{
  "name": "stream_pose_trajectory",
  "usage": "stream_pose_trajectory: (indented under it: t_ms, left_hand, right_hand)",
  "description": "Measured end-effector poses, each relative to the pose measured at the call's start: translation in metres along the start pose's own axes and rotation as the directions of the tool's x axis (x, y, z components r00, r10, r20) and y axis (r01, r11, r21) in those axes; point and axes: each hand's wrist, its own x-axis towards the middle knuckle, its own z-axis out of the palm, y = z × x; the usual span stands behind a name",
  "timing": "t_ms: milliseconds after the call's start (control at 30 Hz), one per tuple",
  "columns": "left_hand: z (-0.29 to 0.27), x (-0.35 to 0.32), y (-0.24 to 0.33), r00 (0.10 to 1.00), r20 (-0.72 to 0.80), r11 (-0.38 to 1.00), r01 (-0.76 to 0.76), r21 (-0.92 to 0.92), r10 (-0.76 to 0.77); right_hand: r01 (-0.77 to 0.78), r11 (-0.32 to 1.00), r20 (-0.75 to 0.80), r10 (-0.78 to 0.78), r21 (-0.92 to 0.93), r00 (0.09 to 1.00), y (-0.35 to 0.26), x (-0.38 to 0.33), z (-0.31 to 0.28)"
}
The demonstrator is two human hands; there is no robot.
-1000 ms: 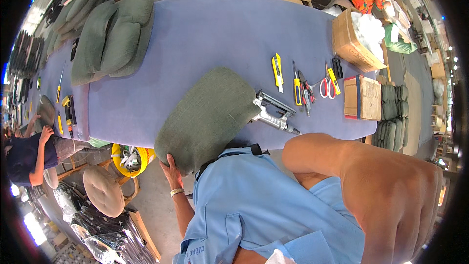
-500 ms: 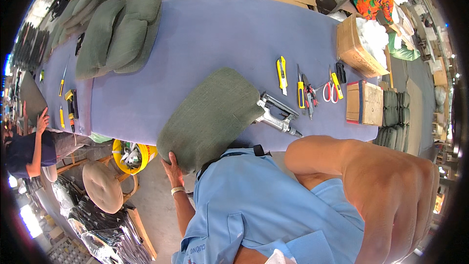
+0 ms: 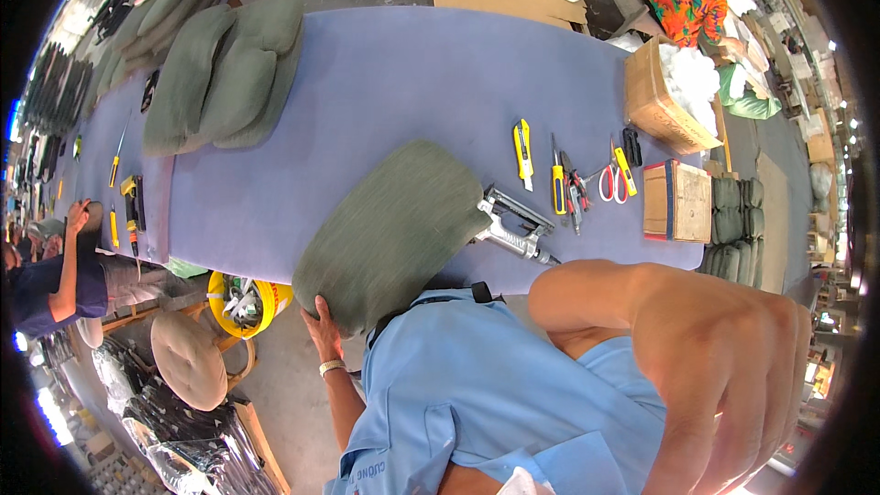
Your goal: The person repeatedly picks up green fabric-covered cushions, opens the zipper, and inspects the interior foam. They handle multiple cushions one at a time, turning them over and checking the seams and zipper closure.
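A single oblong cushion (image 3: 390,238) in dark grey-green fabric lies slantwise at the near edge of the desk (image 3: 412,73), its upper end on the blue covering and its lower end reaching past the edge to the person's blue shirt (image 3: 495,385). Its corners are broadly rounded and its sides run nearly straight, so it reads as a long, soft-ended rectangle. The face turned up looks smooth and gently padded, with a fine woven grain and faint pale streaks running lengthwise; the green is lighter across the middle and darker toward the lower end. Of the two hands, the left hand (image 3: 323,325) grips the lower left corner, thumb on the upper face and fingers against the edge. The right hand (image 3: 724,385) is raised close to the camera, back outward and fingers bent; its fingertips are out of sight, so I cannot tell whether it pinches anything. A silver staple gun (image 3: 515,229) lies against the cushion's right side, though whether its end goes underneath is unclear. More cushions (image 3: 243,82) of similar green, plumper and overlapping, rest on the far left of the desk.
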Motion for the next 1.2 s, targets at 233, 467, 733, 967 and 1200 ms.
stream_pose_trajectory:
  t_ms: [233,467,733,967,1200]
  left_hand:
    - [-0.001,-0.005,0.006,1.000,0.003,1.000,-0.024,0.010,0.023]
    - [-0.002,0.003,-0.005,0.999,0.000,0.999,-0.035,0.023,0.035]
    - [0.001,-0.007,0.008,1.000,-0.013,1.000,-0.021,0.007,0.021]
    - [0.000,-0.004,0.002,0.998,0.009,0.996,-0.061,-0.071,0.062]
    - [0.000,-0.003,0.001,1.000,0.014,0.999,0.021,-0.043,-0.020]
  right_hand:
    - [-0.178,0.983,-0.132,0.181,0.038,0.975,-0.015,-0.007,0.016]
    - [-0.130,0.982,-0.038,0.126,-0.134,0.991,-0.029,-0.014,0.024]
    - [-0.235,0.959,-0.069,0.227,-0.156,0.971,-0.032,-0.006,0.024]
    - [-0.227,0.968,-0.068,0.221,-0.107,0.973,-0.027,0.000,0.020]
    - [-0.299,0.952,0.025,0.301,-0.056,0.953,-0.030,0.004,0.015]
